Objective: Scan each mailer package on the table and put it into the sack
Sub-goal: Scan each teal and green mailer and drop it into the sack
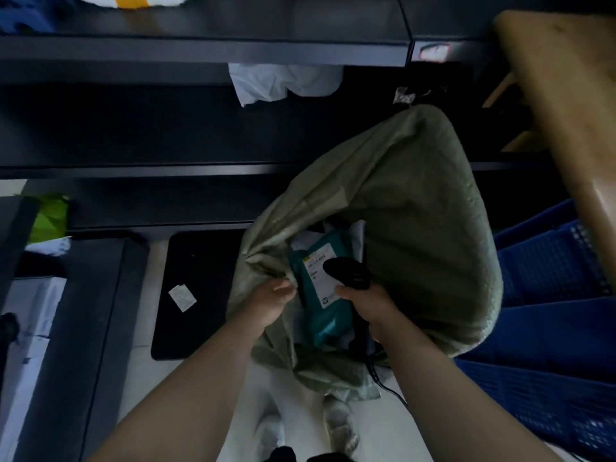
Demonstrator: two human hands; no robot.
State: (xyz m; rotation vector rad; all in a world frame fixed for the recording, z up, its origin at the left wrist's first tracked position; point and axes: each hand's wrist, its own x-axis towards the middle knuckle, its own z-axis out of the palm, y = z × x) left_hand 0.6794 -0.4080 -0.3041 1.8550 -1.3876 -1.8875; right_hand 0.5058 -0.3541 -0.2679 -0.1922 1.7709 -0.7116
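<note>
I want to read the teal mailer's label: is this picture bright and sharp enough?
Head view: dim, shelves near-black; the label on the teal mailer in the sack is soft, print unreadable, partly covered by the scanner in the right hand; blue crates at right blurred.

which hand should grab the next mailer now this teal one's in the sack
Left, probably. The right hand is full, its grip round the black scanner above the teal mailer lying in the sack. The left hand only holds the sack's rim, so it can let go and reach.
</note>
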